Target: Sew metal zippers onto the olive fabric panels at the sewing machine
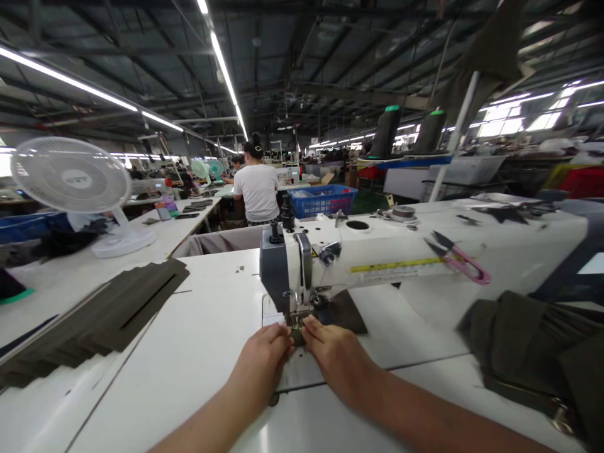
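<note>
A white sewing machine (340,251) stands in front of me, its needle and presser foot low over the bed. Under the foot lies a piece of dark olive fabric (346,313), part of it spread to the right behind my fingers. My left hand (264,352) is closed at the left of the presser foot, fingertips on the cloth beside a small white piece (272,319). At the right of the foot, my right hand (333,352) is also closed, thumb and fingers pressed together on the same cloth. Between the hands a small bit of the olive fabric shows.
Fanned dark fabric pieces (108,314) lie at left, near a white fan (70,176). Pink-handled scissors (465,261) rest against the machine arm. A heap of olive cloth (533,352) with a zipper sits right. Beyond are a blue basket (323,200) and a seated person (257,189).
</note>
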